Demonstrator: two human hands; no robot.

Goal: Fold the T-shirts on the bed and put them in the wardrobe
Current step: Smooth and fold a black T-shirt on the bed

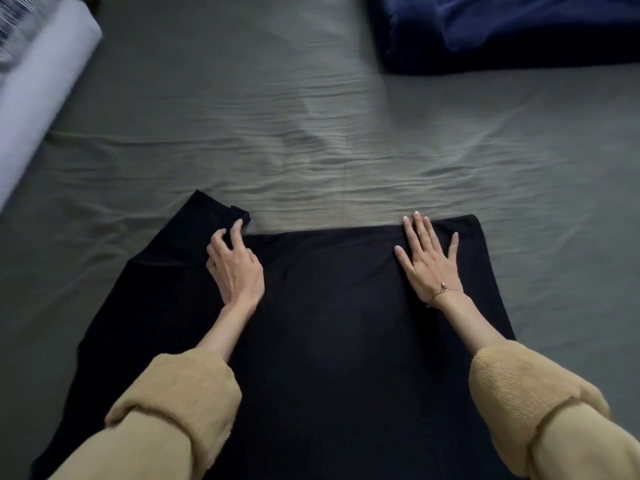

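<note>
The black T-shirt (322, 323) lies flat on the bed (311, 133), right in front of the person; its long way runs from 6 o'clock, near the body, up to 12 o'clock, where its far edge stops; the right side looks straight and tidy, but at 10 o'clock a sleeve (207, 220) sticks out past the far edge, so I think that side is not folded in yet. The left hand (235, 268) sits at 11 o'clock on the shirt, right by that sleeve; its fingers are bent and touch the little rolled end of the cloth, but I cannot tell if they pinch it. The right hand (426, 258) is at 1 o'clock, spread flat with straight fingers, pressing the far right corner down. So the left hand is the near one for the next fold, I think; the sleeve should come across toward 3 o'clock while the right hand keeps the shirt from sliding. Farther off, a dark blue pillow (502, 29) rests at 1 o'clock on the bed, well apart; a white roll (38, 91) lies at 10 o'clock.
</note>
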